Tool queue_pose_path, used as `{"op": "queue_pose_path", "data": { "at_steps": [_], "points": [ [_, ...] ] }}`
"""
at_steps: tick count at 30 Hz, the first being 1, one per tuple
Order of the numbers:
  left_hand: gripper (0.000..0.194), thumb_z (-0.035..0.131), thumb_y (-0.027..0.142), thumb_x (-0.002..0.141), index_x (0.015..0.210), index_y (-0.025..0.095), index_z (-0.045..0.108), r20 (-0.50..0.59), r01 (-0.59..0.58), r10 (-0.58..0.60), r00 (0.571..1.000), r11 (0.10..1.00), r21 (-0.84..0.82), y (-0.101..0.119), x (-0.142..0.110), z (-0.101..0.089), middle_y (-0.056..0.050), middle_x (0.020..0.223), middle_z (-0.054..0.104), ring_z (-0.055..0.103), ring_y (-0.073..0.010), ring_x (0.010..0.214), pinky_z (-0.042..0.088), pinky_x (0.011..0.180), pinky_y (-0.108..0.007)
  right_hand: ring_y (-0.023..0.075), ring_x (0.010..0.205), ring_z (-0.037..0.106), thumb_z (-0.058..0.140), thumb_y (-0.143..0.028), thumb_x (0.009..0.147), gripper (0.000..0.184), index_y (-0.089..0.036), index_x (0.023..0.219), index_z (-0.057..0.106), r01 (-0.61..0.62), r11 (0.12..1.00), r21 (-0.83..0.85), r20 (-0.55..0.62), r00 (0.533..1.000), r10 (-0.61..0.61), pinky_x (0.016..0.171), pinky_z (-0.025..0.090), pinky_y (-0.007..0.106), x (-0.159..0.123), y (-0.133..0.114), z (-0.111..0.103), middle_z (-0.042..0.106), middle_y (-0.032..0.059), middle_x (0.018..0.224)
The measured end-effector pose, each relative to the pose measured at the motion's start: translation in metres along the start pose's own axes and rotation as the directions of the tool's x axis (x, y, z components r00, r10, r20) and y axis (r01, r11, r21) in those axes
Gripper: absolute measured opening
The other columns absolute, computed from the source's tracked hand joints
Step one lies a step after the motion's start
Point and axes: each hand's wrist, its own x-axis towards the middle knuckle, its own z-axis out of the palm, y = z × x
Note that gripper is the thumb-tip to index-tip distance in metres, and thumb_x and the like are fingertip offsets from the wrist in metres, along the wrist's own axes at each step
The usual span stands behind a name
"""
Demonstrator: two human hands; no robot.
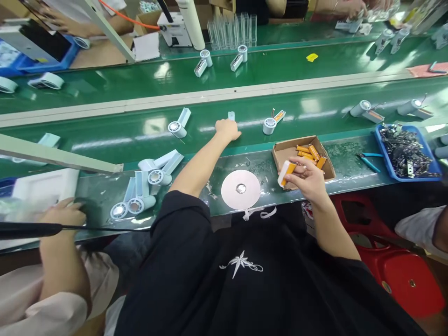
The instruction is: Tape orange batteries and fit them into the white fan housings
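Note:
My left hand reaches onto the green conveyor belt, its fingers closed over a light blue handheld fan body; only the tip of the handle shows past the knuckles. Between thumb and fingers of my right hand is an orange battery with a white strip along one side, held above the near edge of a cardboard box. Several more orange batteries lie in that box. To the right of my left hand, a fan body with an orange battery in its open handle rests on the belt.
A white disc spool lies on the bench before me. Several fan bodies stand to its left. At right are blue-handled pliers and a blue tray of small wired parts. A co-worker's hand is at left.

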Motion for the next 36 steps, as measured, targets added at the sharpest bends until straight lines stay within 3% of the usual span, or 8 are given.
{"op": "queue_pose_path", "data": {
  "at_steps": [4, 7, 11, 15, 21, 24, 30, 36],
  "points": [
    [0.035, 0.087, 0.042, 0.075, 0.098, 0.015, 0.083, 0.065, -0.168, 0.168, 0.984, 0.986, -0.007, -0.025, -0.001, 0.012, -0.024, 0.116, 0.077, 0.059, -0.0494, 0.133, 0.043, 0.118, -0.064, 0.0348, 0.095, 0.087, 0.104, -0.05, 0.072, 0.059, -0.028, 0.12, 0.077, -0.053, 0.998, -0.045, -0.097, 0.994, 0.048, 0.083, 0.076, 0.051, -0.019, -0.006, -0.032, 0.087, 0.0063, 0.098],
    [0.022, 0.076, 0.033, 0.082, 0.097, 0.018, 0.083, 0.051, -0.276, 0.28, 0.959, 0.958, -0.077, -0.035, -0.006, 0.016, -0.02, 0.13, 0.077, 0.057, -0.0414, 0.138, 0.041, 0.124, -0.056, 0.0351, 0.1, 0.087, 0.104, -0.045, 0.07, 0.053, -0.032, 0.115, 0.079, 0.05, 0.995, -0.085, -0.102, 0.993, -0.059, 0.086, 0.076, 0.053, -0.002, -0.011, -0.032, 0.084, 0.0027, 0.094],
    [0.02, 0.064, 0.033, 0.094, 0.098, 0.023, 0.082, 0.005, -0.325, 0.332, 0.943, 0.924, -0.2, -0.038, -0.004, 0.015, -0.008, 0.131, 0.081, 0.065, -0.0282, 0.129, 0.045, 0.12, -0.04, 0.0302, 0.113, 0.083, 0.096, -0.041, 0.077, 0.055, -0.033, 0.129, 0.076, 0.192, 0.964, -0.182, -0.007, 0.98, -0.197, 0.101, 0.071, 0.051, 0.074, -0.011, 0.001, 0.083, 0.0025, 0.109],
    [0.033, 0.048, 0.036, 0.106, 0.117, 0.022, 0.076, -0.103, -0.233, 0.213, 0.972, 0.934, -0.271, -0.031, -0.006, 0.022, -0.012, 0.134, 0.079, 0.066, -0.0288, 0.126, 0.05, 0.109, -0.041, 0.0259, 0.103, 0.083, 0.086, -0.035, 0.083, 0.056, -0.025, 0.136, 0.072, 0.228, 0.91, -0.346, 0.178, 0.968, -0.174, 0.102, 0.067, 0.046, 0.172, 0.011, 0.039, 0.085, 0.0027, 0.106],
    [0.029, 0.051, 0.04, 0.107, 0.112, 0.025, 0.075, -0.161, -0.194, 0.152, 0.975, 0.938, -0.289, -0.02, -0.01, 0.03, -0.01, 0.122, 0.079, 0.064, -0.0304, 0.124, 0.05, 0.104, -0.041, 0.0265, 0.103, 0.082, 0.079, -0.027, 0.088, 0.044, -0.019, 0.131, 0.075, 0.315, 0.656, -0.686, 0.344, 0.935, -0.089, 0.099, 0.062, 0.039, 0.248, 0.05, 0.058, 0.086, 0.0059, 0.103],
    [0.024, 0.067, 0.042, 0.097, 0.107, 0.024, 0.078, -0.171, -0.31, 0.273, 0.947, 0.915, -0.259, -0.02, -0.013, 0.031, -0.009, 0.118, 0.079, 0.062, -0.0311, 0.123, 0.048, 0.107, -0.042, 0.0268, 0.104, 0.081, 0.076, -0.03, 0.093, 0.043, -0.021, 0.135, 0.074, 0.388, 0.504, -0.771, 0.418, 0.906, -0.058, 0.096, 0.06, 0.037, 0.253, 0.055, 0.053, 0.086, 0.0078, 0.108],
    [0.032, 0.058, 0.033, 0.098, 0.113, 0.02, 0.083, -0.145, -0.498, 0.485, 0.863, 0.864, -0.075, -0.018, -0.013, 0.037, -0.019, 0.137, 0.072, 0.053, -0.0395, 0.134, 0.046, 0.106, -0.054, 0.0298, 0.098, 0.078, 0.065, -0.033, 0.103, 0.036, -0.024, 0.137, 0.075, 0.619, 0.109, -0.777, 0.629, 0.763, 0.149, 0.083, 0.052, 0.035, 0.247, 0.046, 0.053, 0.085, 0.0104, 0.113],
    [0.032, 0.06, 0.027, 0.096, 0.118, 0.016, 0.081, -0.127, -0.426, 0.415, 0.901, 0.902, -0.072, -0.005, -0.007, 0.039, -0.023, 0.134, 0.071, 0.049, -0.0436, 0.138, 0.047, 0.106, -0.056, 0.032, 0.101, 0.078, 0.064, -0.03, 0.105, 0.036, -0.025, 0.139, 0.074, 0.61, -0.032, -0.792, 0.589, 0.776, 0.227, 0.085, 0.054, 0.037, 0.242, 0.04, 0.062, 0.085, 0.0133, 0.118]
  ]
}}
